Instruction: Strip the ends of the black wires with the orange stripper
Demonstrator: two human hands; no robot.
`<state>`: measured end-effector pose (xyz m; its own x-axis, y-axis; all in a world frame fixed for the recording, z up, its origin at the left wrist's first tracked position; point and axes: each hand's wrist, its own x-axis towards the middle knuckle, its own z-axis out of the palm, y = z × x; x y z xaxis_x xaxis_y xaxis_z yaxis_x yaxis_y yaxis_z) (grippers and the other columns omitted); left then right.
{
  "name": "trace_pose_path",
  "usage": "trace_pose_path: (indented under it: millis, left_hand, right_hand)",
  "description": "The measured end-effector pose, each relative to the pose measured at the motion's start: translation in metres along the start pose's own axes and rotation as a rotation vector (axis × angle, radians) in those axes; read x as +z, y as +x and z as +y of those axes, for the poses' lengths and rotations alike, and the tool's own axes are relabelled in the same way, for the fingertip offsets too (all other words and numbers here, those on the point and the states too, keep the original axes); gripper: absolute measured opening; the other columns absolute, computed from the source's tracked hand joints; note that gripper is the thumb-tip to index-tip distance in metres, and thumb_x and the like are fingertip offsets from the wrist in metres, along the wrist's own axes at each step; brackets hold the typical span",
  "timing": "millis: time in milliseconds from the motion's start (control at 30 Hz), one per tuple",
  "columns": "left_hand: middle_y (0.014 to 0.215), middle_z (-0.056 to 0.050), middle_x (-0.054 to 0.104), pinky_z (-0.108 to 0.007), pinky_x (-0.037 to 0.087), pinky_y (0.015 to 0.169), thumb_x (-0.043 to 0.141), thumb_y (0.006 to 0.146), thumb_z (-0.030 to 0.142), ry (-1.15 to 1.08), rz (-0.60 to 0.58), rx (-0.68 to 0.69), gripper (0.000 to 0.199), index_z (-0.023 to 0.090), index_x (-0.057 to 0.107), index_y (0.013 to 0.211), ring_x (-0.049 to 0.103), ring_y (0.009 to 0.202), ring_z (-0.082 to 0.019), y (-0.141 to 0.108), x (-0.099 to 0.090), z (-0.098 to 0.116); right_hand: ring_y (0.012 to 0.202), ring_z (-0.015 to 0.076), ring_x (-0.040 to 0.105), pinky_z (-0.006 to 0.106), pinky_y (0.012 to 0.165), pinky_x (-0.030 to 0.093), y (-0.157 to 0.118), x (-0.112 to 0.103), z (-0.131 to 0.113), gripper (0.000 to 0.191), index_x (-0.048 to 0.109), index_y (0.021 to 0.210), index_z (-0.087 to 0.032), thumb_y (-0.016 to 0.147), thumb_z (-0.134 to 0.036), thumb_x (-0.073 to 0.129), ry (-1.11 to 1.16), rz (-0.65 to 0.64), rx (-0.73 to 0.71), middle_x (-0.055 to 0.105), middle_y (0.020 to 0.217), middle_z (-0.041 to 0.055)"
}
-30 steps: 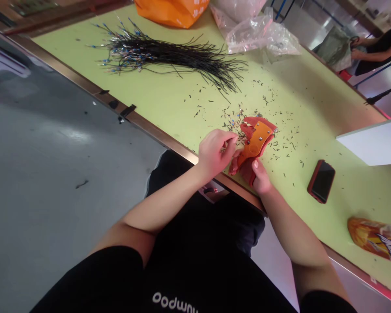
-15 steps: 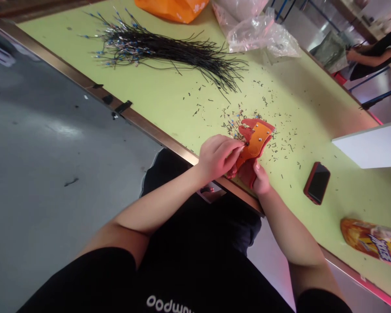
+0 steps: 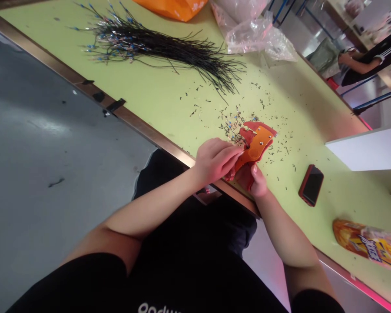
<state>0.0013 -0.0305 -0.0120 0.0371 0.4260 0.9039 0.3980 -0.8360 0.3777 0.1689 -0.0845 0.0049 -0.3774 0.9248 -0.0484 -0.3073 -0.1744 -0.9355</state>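
Tool (image 3: 260,144): red and orange, center of the frame, above the table edge (image 3: 179,157), its mouth turned to the upper left.
Right hand (image 3: 258,182): you grip its handles from below; a loose hold could let the head tilt.
Left hand (image 3: 215,161): fingertips pinched together against the tool's side – whether they hold anything, you cannot tell from here. This close to the mouth, a squeeze with a fingertip inside could nip you.
Scraps (image 3: 237,117): scattered around the tool, center; a sweeping wrist could brush some off the edge.
Wires (image 3: 169,45): bundled, upper left, loose ends fanned out – a careless reach could tangle them.
Phone (image 3: 312,185): right side, well apart.
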Motion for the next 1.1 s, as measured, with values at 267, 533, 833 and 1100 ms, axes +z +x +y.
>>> trace_pose_path:
  millis: [267, 533, 833, 1100]
  left_hand:
    - [0.081, 0.003, 0.076, -0.028, 0.049, 0.065, 0.069, 0.104, 0.022, 0.041, 0.014, -0.015, 0.01, 0.027, 0.068, 0.113, 0.066, 0.068, -0.013, -0.0015, -0.0019, -0.0002]
    - [0.082, 0.002, 0.077, -0.028, 0.049, 0.065, 0.068, 0.105, 0.021, 0.04, 0.008, 0.014, 0.008, 0.025, 0.067, 0.112, 0.068, 0.069, -0.012, -0.0006, -0.0024, 0.0009]
    - [0.086, 0.001, 0.079, -0.029, 0.052, 0.068, 0.07, 0.102, 0.017, -0.019, 0.01, 0.073, 0.016, 0.024, 0.068, 0.116, 0.068, 0.072, -0.013, 0.0016, -0.0037, 0.0015]
    - [0.083, 0.003, 0.077, -0.029, 0.05, 0.065, 0.068, 0.102, 0.018, 0.0, 0.006, 0.017, 0.015, 0.028, 0.067, 0.114, 0.069, 0.069, -0.013, 0.0016, -0.0035, 0.0015]
  right_hand:
    - [0.09, 0.0318, 0.071, 0.053, 0.088, 0.064, -0.0013, 0.0004, 0.0005, 0.055, 0.074, 0.097, -0.022, 0.092, -0.076, 0.066, -0.027, -0.032, -0.02, 0.066, 0.084, 0.0087]
    - [0.096, 0.035, 0.072, 0.056, 0.089, 0.065, -0.0034, 0.0001, -0.0011, 0.061, 0.071, 0.094, -0.023, 0.088, -0.083, 0.065, -0.092, -0.004, 0.028, 0.068, 0.085, 0.0106]
    - [0.09, 0.0332, 0.071, 0.053, 0.083, 0.066, -0.002, -0.0003, -0.0001, 0.059, 0.069, 0.085, -0.025, 0.089, -0.083, 0.066, -0.128, 0.001, 0.005, 0.065, 0.076, 0.0082]
    - [0.048, 0.0181, 0.045, 0.045, 0.06, 0.064, -0.0036, 0.0018, -0.0043, 0.056, 0.062, 0.084, -0.028, 0.083, -0.083, 0.073, -0.123, 0.073, 0.047, 0.048, 0.057, -0.0044]
